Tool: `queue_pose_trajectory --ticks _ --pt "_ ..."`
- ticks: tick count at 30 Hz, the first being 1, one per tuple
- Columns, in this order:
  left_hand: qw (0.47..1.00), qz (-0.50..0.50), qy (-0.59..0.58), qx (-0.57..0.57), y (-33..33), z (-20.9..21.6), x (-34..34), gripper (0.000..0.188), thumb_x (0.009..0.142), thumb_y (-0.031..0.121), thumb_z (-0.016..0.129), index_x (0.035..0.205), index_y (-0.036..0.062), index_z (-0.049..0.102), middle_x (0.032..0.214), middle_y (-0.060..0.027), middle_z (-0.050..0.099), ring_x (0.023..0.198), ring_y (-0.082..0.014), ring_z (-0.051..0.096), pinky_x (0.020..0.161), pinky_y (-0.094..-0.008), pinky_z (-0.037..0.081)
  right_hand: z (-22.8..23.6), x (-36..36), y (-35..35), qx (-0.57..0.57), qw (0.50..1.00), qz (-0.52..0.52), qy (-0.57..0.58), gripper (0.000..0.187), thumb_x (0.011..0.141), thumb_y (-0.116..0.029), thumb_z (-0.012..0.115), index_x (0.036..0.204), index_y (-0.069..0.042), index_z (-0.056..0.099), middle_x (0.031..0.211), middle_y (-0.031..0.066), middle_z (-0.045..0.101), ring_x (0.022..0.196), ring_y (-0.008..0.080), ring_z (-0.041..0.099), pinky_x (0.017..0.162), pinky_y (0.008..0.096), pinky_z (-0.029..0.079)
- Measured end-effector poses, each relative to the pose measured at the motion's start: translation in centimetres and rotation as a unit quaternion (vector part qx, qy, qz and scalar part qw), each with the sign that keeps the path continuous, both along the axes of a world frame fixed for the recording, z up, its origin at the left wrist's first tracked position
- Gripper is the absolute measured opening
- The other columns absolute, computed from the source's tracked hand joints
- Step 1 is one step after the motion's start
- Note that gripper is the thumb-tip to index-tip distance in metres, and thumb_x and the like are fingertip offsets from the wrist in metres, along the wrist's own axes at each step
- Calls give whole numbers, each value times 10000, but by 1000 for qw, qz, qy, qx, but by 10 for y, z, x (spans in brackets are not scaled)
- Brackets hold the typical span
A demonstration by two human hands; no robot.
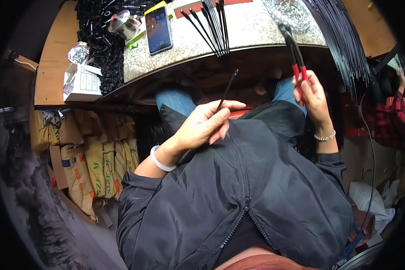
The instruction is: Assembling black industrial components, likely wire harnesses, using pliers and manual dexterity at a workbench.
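Observation:
Above my lap, my left hand (pixel 204 123) pinches a thin black rod (pixel 227 90) between thumb and fingers. The rod slants up to the right and has a small knob at its upper tip; its lower end is hidden in the hand. To the right, my right hand (pixel 311 95) is closed round the red handles of a pair of pliers (pixel 294 51). Their dark jaws point up over the table's front edge, apart from the rod. Several similar black rods (pixel 217 33) lie side by side on the pale speckled tabletop (pixel 184 56).
A smartphone (pixel 159 30) lies left of the rods, near a heap of small black parts (pixel 92 38) and a white box (pixel 82 85). A long bundle of thin dark rods (pixel 342 38) hangs over the right edge. Another person's red-and-black checked sleeve (pixel 391 119) shows far right.

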State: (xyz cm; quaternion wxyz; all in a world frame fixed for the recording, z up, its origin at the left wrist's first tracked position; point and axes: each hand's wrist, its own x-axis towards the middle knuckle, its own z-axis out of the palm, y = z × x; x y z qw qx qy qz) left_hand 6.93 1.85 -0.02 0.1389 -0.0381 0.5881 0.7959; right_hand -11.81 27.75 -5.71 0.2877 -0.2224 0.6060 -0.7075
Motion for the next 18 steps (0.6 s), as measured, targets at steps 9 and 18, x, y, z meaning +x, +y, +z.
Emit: queue_pose_trajectory --ticks 9,18 --pt "995 57 -54 68 3 -20 -9 312 991 220 431 1214 4 463 895 -115 642 615 -77 585 452 -146 389 -13 63 -2 45 994 37 -88 357 845 -251 689 1055 -16 522 713 21 549 546 41 449 498 168 361" --pt "995 15 -66 74 15 -18 -14 277 990 235 430 1145 15 490 926 -130 645 684 -120 636 471 -158 458 -3 81 -45 -41 987 55 -142 232 838 -3 634 1033 26 512 973 123 611 784 163 653 620 259 544"
